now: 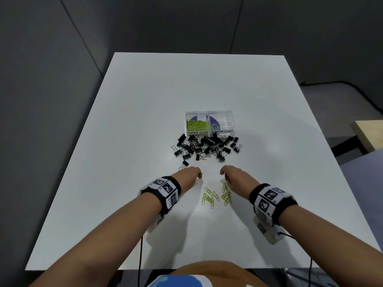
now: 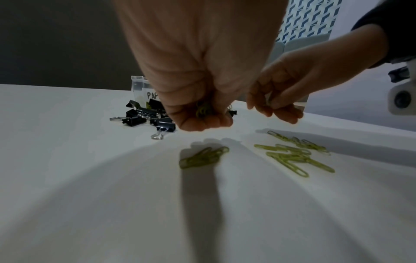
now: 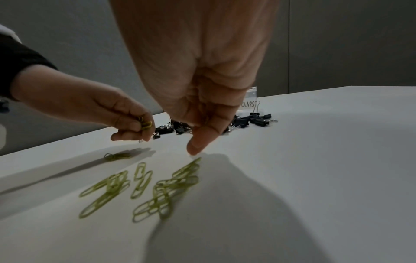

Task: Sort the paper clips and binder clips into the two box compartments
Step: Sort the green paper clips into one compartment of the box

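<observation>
Gathering loose green paper clips (image 1: 215,196) off the table (image 1: 103,162) between both hands: left hand (image 1: 187,175) pinching a small bunch already, right hand (image 1: 233,175) curled just above the nearer cluster, apparently empty. Best swept together, then pinched low. Beyond the fingertips, black binder clips (image 1: 207,147) heaped against the clear box (image 1: 209,123), lettered "PAPER CLIPS" and "BINDER CLIPS".

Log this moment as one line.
left hand: holds green paper clips | right hand: reaching loose clips | binder clips: unsorted | binder compartment: empty
</observation>
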Motion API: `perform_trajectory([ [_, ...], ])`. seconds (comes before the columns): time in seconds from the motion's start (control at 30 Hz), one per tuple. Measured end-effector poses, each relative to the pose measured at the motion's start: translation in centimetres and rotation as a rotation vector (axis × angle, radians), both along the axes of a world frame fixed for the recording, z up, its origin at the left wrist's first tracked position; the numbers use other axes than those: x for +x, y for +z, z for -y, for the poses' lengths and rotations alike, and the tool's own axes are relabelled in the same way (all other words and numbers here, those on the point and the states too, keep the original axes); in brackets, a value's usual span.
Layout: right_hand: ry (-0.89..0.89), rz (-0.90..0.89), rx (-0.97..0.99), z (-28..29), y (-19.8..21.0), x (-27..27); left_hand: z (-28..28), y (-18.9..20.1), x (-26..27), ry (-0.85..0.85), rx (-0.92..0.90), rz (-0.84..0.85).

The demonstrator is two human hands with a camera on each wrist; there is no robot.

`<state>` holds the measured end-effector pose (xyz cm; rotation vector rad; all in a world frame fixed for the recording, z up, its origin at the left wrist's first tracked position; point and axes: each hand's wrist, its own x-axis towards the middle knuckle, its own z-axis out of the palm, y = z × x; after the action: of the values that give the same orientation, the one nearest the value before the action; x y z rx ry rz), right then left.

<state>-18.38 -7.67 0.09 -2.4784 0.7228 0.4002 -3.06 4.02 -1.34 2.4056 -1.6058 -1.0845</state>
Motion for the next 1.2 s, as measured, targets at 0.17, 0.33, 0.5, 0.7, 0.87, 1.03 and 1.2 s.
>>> perform_trajectory([
  [0.17, -0.018, -0.070, 0.032, -0.4, -0.2, -2.9, -2.3, 0.2, 0.8, 0.001, -0.038, 0.031],
  [0.33, 0.136, -0.104, -0.032, -0.3, 0.3, -4.9, -3.5, -0.7, 1.8, -0.018, -0.046, 0.134],
  [0.5, 0.109, -0.131, 0.003, 0.1, -0.4, -4.4, -3.7, -1.1, 1.6, 0.026, -0.011, 0.119],
  [0.7, 0.091, -0.126, 0.032, 0.5, -1.3, -2.3, -2.8, -1.8, 1.0, 0.014, -0.067, 0.155],
  [0.87, 0.073, -0.107, 0.098, 0.9, -1.6, -0.7, -2.8, -2.4, 0.8, -0.133, -0.044, 0.260],
  [1.03, 0.037, -0.097, 0.144, 1.2, -2.0, -0.2, -2.5, -2.3, 1.0, -0.195, -0.075, 0.292],
  [1.2, 0.020, -0.100, 0.162, 1.6, -2.2, -0.2, -2.4, -3.0, 1.4, -0.236, -0.107, 0.262],
])
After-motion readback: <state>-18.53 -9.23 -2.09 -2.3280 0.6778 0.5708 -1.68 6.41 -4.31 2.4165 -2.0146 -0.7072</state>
